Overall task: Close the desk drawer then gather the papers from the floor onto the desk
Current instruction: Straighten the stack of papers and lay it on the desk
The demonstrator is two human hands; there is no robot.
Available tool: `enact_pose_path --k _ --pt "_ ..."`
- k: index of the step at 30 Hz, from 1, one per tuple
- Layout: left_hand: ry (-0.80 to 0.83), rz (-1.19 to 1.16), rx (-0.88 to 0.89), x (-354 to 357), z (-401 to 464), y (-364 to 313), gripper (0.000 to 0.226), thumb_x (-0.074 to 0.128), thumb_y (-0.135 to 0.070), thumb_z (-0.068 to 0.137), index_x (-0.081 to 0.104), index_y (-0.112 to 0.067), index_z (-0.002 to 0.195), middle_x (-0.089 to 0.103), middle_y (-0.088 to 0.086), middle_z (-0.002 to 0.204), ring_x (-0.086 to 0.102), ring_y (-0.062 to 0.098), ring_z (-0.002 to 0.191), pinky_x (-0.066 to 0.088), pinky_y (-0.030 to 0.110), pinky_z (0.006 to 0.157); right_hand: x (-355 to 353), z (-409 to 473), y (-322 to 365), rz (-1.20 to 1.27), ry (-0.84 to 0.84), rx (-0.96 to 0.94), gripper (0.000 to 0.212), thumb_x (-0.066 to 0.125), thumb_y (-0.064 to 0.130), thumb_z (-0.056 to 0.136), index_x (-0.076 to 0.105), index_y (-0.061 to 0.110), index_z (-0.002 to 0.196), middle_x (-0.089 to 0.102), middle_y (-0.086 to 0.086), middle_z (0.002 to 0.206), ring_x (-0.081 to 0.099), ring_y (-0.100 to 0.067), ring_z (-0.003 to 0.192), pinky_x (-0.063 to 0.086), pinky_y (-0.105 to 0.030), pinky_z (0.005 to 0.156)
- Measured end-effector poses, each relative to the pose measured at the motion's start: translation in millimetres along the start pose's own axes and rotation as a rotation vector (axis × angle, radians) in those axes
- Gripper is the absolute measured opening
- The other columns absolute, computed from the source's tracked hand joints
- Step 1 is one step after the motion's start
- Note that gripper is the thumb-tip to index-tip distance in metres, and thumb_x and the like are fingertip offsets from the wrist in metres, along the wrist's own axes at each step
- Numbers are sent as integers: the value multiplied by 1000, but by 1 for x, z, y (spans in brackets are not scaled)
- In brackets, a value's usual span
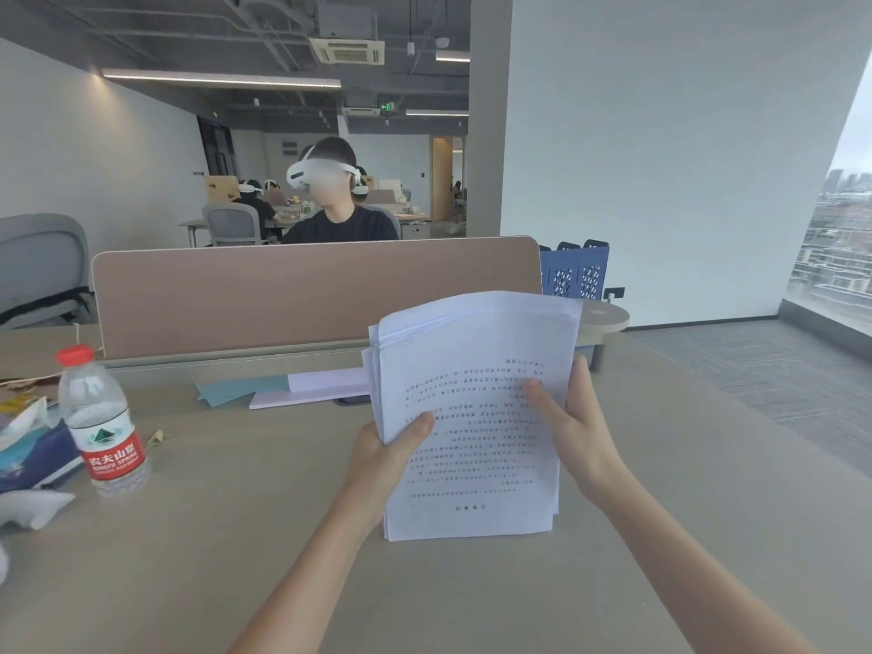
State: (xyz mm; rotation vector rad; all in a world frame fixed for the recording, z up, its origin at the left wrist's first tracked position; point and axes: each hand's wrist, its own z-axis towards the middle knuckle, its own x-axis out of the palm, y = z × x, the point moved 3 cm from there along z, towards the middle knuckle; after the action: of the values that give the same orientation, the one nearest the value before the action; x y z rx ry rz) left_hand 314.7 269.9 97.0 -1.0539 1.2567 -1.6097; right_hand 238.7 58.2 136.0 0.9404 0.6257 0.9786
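Note:
A thick stack of white printed papers (472, 417) stands nearly upright on the beige desk (236, 535), its bottom edge resting on the desktop. My left hand (387, 446) grips the stack's left edge, thumb on the front sheet. My right hand (573, 427) holds the right edge, thumb across the print. The text appears upside down. The drawer and the floor under the desk are out of view.
A water bottle (104, 427) with a red label stands at the left, beside books and tissues (28, 446). Teal and white sheets (283, 389) lie by the brown divider (311, 295). A blue file rack (575, 271) is behind. A person sits opposite.

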Motion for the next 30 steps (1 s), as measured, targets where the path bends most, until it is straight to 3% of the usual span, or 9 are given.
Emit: enact_pose_path --k 5,8,13,16,18,20,22,26,30 --pt "-95 0 49 11 -2 -9 6 71 -27 90 77 -25 87 81 -10 82 77 9 80 61 28 70 -1 -1 7 -38 -46 -83 16 55 15 101 47 26 109 63 6 110 64 -12 105 52 -43 92" --pt "-78 4 39 11 1 -10 3 73 -24 88 76 -24 87 81 -12 80 77 6 76 60 23 62 -1 -3 10 -51 -31 -88 22 58 17 99 45 32 107 62 9 108 64 -11 106 53 -46 94" --pt "-15 22 -98 6 5 5 18 75 -22 86 76 -18 104 81 1 101 77 19 93 60 38 83 -8 4 12 -144 -24 -90 60 59 25 94 26 45 140 65 2 117 66 -21 109 51 -54 96" --pt "21 25 -106 5 5 8 23 76 -20 86 75 -18 108 81 0 105 77 20 96 58 42 89 -15 15 24 -257 -11 -205 83 56 9 98 8 51 150 59 8 135 64 -13 111 50 -35 97" --pt "50 18 -104 5 6 9 25 77 -20 85 75 -19 109 80 1 106 77 20 98 58 42 89 -16 21 37 -409 16 -297 85 56 7 97 7 48 152 36 29 151 49 10 122 38 -7 100" --pt "68 5 -98 3 7 9 29 79 -22 80 75 -18 109 80 2 107 76 22 99 57 42 89 -16 26 47 -537 51 -390 78 57 7 97 15 42 153 30 36 145 37 15 125 24 8 94" --pt "85 -4 -91 1 7 10 33 77 -24 78 75 -18 110 79 4 109 76 24 101 56 44 90 -16 29 51 -618 89 -435 67 56 9 98 29 36 152 44 23 135 38 8 114 27 6 92" --pt "110 -13 -82 -2 9 11 35 75 -25 78 75 -15 111 79 6 111 75 26 104 55 44 92 -17 33 54 -688 126 -469 50 55 6 97 49 24 144 59 5 124 46 -5 106 40 -24 97" --pt "119 -23 -85 -2 10 12 30 77 -19 81 75 -13 110 79 7 110 75 26 103 56 41 89 -20 34 54 -676 121 -442 57 55 9 98 42 31 148 63 -7 118 50 -21 111 29 5 89"
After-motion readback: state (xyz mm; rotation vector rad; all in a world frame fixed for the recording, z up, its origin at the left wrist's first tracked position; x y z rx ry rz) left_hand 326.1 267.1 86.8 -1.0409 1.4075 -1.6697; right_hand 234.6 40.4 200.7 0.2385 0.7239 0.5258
